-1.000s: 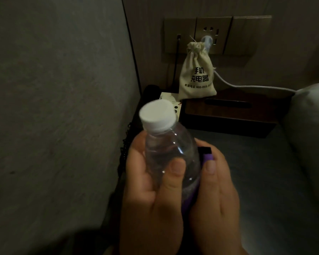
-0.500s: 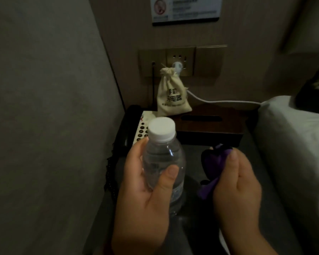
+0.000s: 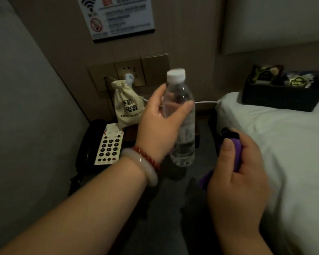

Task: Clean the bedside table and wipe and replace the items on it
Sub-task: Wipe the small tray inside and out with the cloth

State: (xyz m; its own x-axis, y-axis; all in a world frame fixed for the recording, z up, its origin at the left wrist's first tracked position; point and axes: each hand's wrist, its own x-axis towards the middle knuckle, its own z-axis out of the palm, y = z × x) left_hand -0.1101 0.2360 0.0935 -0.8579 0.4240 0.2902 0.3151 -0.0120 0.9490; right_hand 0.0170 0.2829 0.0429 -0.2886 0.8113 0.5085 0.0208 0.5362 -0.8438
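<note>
My left hand (image 3: 158, 124) grips a clear water bottle (image 3: 182, 144) with a white cap, upright, its base low over or on the dark bedside table (image 3: 166, 196); contact cannot be told. My right hand (image 3: 236, 173) is closed on a purple cloth (image 3: 234, 153) to the right of the bottle, apart from it. A black telephone (image 3: 107, 146) with a white keypad card lies at the table's left. A beige drawstring bag (image 3: 128, 105) leans at the back, against the wall.
A dark wooden box is partly hidden behind my left hand. A wall (image 3: 26, 107) closes in the left side. A white bed (image 3: 284, 153) borders the right, with a black tray of packets (image 3: 282, 91) on it. Wall sockets (image 3: 129, 72) and a cable sit behind.
My left hand has carried the bottle away from me, toward the back of the table. My right hand with the cloth has separated from the bottle and drawn off to the right.
</note>
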